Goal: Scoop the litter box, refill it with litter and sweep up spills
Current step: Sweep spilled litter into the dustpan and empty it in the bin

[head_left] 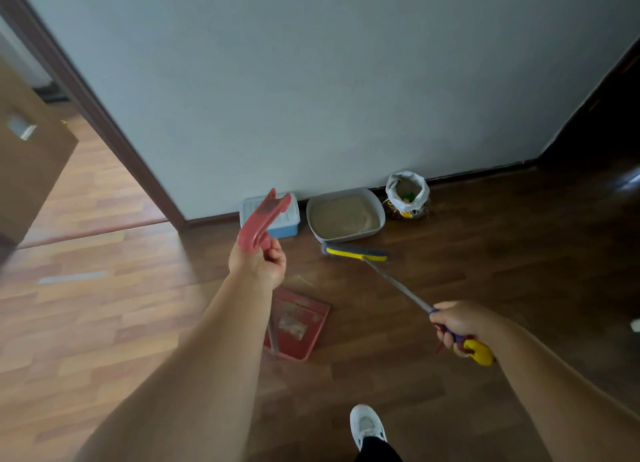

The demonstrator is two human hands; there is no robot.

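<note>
A grey litter box (377,208) filled with sandy litter stands against the wall. Right of it an open litter bag (408,195) stands upright. My left hand (258,262) grips the red top handle (263,221) of a long-handled dustpan; its red pan (298,323) rests on the floor below with some litter in it. My right hand (457,326) grips the yellow and blue end of a broom handle. The metal shaft runs up-left to the yellow and blue broom head (356,253), which lies on the floor just in front of the litter box.
A light blue lidded box (287,224) sits against the wall left of the litter box. A doorway with a dark frame (104,122) opens at the left, with a brown cabinet (31,157) beyond. My white shoe (366,425) is at the bottom.
</note>
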